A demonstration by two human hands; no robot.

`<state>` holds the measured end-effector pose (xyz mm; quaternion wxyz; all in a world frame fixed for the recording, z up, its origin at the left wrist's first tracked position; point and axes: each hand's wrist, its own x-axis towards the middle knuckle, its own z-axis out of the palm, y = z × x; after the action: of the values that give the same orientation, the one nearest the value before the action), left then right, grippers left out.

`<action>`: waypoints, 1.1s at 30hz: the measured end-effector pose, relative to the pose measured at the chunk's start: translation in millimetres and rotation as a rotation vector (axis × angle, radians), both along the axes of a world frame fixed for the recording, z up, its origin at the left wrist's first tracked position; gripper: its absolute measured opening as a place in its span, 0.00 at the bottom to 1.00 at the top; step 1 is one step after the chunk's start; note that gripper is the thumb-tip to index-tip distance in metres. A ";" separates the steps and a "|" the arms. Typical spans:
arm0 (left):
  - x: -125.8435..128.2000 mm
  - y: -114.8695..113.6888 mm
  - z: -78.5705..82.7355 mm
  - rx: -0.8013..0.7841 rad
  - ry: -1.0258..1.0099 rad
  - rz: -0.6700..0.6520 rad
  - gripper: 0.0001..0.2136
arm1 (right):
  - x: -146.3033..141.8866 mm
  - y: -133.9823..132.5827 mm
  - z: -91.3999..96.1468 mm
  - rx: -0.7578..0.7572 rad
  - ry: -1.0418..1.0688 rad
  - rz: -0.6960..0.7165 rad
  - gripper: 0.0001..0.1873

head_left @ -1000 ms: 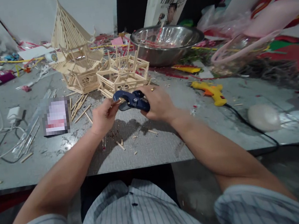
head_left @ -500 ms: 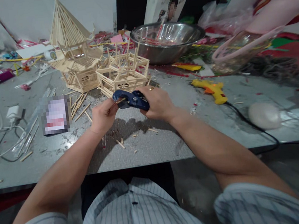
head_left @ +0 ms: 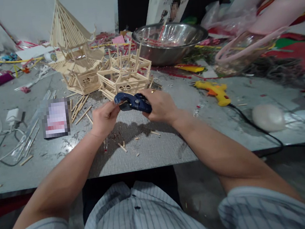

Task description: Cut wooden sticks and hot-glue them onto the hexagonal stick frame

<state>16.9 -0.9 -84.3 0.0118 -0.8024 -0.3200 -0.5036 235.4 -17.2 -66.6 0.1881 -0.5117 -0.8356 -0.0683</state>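
Note:
My right hand (head_left: 160, 106) is wrapped round a dark blue cutter (head_left: 132, 101), its jaw pointing left. My left hand (head_left: 103, 118) pinches a thin wooden stick (head_left: 119, 104) and holds its end in the cutter's jaw. Both hands hover just above the grey table (head_left: 151, 151). Right behind them stands an unfinished stick frame (head_left: 124, 75), and a finished stick pagoda (head_left: 73, 53) rises to its left. Short cut stick pieces (head_left: 122, 147) lie on the table under my hands.
A yellow glue gun (head_left: 215, 92) with a black cord lies to the right, near a white egg-shaped object (head_left: 267, 117). A steel bowl (head_left: 168, 41) sits behind. Loose sticks (head_left: 79, 108), a blurred packet (head_left: 56, 117) and a white charger with cables (head_left: 12, 117) lie left.
The hands have stayed almost in place. My left hand has pushed the stick a little further into the cutter's jaw.

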 end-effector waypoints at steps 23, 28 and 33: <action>1.9 0.2 5.1 0.067 0.003 0.020 0.17 | 0.1 4.2 -9.9 -0.045 0.023 -0.038 0.28; 2.2 -1.2 3.1 -0.013 -0.016 0.019 0.15 | -1.6 5.0 -11.5 -0.053 0.059 -0.031 0.26; 1.8 -2.0 2.1 -0.049 -0.024 -0.007 0.11 | -2.7 4.4 -9.9 -0.014 0.125 -0.044 0.27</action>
<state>18.7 -2.9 -82.2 -0.0136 -0.7976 -0.3295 -0.5051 232.7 -12.8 -76.5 0.2346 -0.5344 -0.8113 -0.0346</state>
